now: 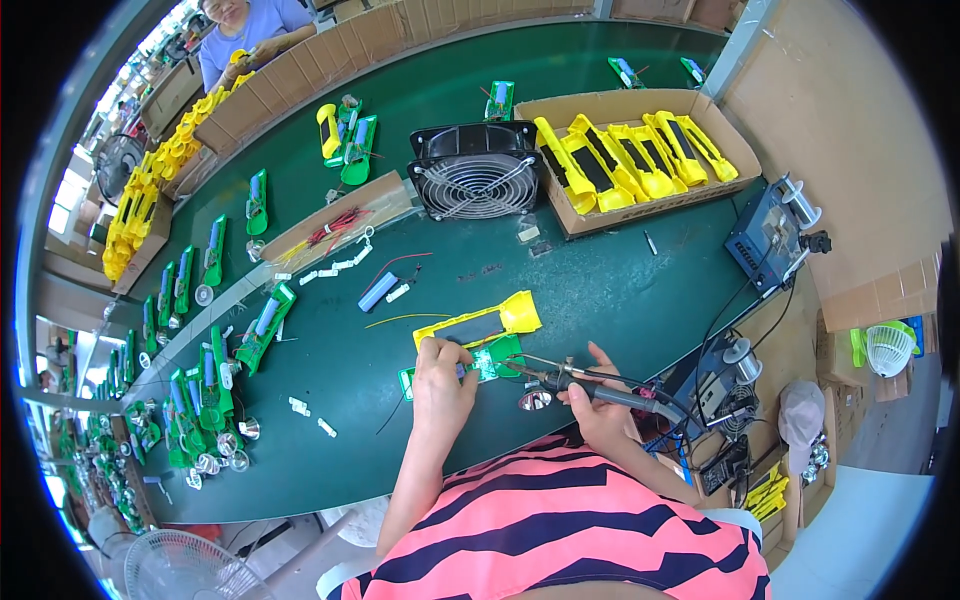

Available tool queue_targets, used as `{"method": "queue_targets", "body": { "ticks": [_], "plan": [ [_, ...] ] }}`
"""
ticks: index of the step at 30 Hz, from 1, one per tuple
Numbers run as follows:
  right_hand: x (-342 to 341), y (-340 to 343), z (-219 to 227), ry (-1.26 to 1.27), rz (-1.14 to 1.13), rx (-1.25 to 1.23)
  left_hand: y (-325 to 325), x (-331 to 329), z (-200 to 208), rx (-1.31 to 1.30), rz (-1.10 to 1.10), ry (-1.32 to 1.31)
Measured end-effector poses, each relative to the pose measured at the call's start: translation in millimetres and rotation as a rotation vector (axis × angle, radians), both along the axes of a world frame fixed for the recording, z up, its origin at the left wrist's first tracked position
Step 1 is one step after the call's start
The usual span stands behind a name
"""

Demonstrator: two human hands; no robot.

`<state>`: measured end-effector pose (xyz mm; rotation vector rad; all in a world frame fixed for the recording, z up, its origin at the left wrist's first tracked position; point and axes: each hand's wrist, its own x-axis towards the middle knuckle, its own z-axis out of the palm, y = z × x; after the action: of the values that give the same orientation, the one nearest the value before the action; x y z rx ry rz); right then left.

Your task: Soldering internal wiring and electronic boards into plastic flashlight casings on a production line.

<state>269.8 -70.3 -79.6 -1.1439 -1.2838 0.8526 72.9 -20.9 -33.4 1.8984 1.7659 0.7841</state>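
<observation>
My left hand [441,383] presses down on a small green circuit board [490,362] that lies beside a yellow plastic torch shell [480,325] on the green table [600,290]. My right hand [598,405] grips a soldering iron [590,383] like a pen. Its metal tip [515,364] points left and touches the board near my left fingers. A shiny silver reflector cup [535,400] lies just below the iron, close to my right hand.
A black fan [477,170] stands behind the work spot. A cardboard box of yellow shells [635,150] sits at the back right, with a soldering station [768,232] at the right edge. Green assemblies [205,385] line the left; another person [245,30] sits far left.
</observation>
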Motion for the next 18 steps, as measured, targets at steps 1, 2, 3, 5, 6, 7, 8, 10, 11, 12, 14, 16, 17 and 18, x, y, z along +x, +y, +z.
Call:
{"method": "queue_targets", "body": {
  "ticks": [1, 2, 3, 5, 6, 7, 8, 10, 11, 12, 14, 16, 17, 18],
  "plan": [
    [0.3, -0.4, 0.0, -0.097, 0.071, 0.036, -2.7, -1.6, 4.4, 0.009, 0.009, -0.061],
    [0.8, -0.4, -1.1, -0.098, 0.066, 0.037, -2.7, -1.4, 7.2, 0.019, 0.008, -0.126],
    [0.8, -1.2, -2.3, -0.122, 0.068, 0.057, -7.1, -4.1, 9.8, 0.021, 0.005, -0.127],
    [-7.6, 2.5, 4.0, 0.005, -0.032, 0.085, -26.0, -18.1, 15.4, 0.183, -0.013, 0.069],
    [-7.9, 2.7, 4.8, 0.003, -0.036, 0.082, -36.6, -26.6, 18.5, 0.109, 0.007, 0.196],
    [-8.0, 2.8, 5.0, 0.003, -0.03, 0.065, -44.6, -35.4, 21.0, 0.034, 0.026, 0.323],
    [-8.8, 3.0, 5.9, 0.004, -0.016, 0.05, -50.0, -42.7, 23.3, -0.023, 0.087, 0.422],
    [-9.0, 1.3, 9.8, 0.059, -0.018, -0.035, -50.9, -54.7, 23.7, -0.054, 0.121, 0.531],
    [-10.6, 0.5, 11.1, 0.118, -0.021, -0.117, -49.5, -55.3, 24.9, -0.056, 0.129, 0.533],
    [-11.6, 1.2, 11.2, 0.118, -0.015, -0.117, -45.4, -53.8, 26.2, 0.124, 0.1, 0.509],
    [-11.9, 3.9, 11.0, 0.088, -0.01, -0.078, -38.4, -46.6, 31.8, 0.338, -0.031, 0.485],
    [-11.6, 4.5, 13.9, 0.078, -0.008, -0.088, -31.7, -35.2, 29.4, 0.454, -0.173, 0.425],
    [-12.4, 4.4, 15.3, 0.071, -0.005, -0.095, -32.1, -32.3, 17.0, 0.49, -0.203, 0.349],
    [-12.8, 5.0, 15.5, 0.072, -0.002, -0.093, -33.2, -29.0, 6.5, 0.487, -0.203, 0.272]
  ]
}}
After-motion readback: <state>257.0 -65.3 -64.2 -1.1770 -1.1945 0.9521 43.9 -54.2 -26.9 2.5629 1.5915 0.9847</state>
